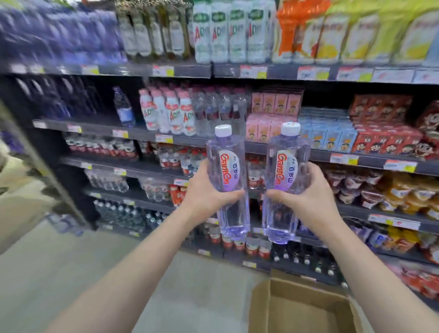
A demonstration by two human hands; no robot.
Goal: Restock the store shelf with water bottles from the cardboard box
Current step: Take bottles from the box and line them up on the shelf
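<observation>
- Mid-restock, by the look of it: neither held bottle on the store shelf (pixel 141 134) yet.
- Left hand (pixel 204 192) wrapped round the left bottle (pixel 228 181), right hand (pixel 307 195) round the right bottle (pixel 284 183).
- Both upright, close side by side, held before the shelf, above the cardboard box (pixel 295 309).
- Clear squarish plastic, white caps, red-lettered oval labels.
- Plain brown open box; no bottles in the visible part.
</observation>
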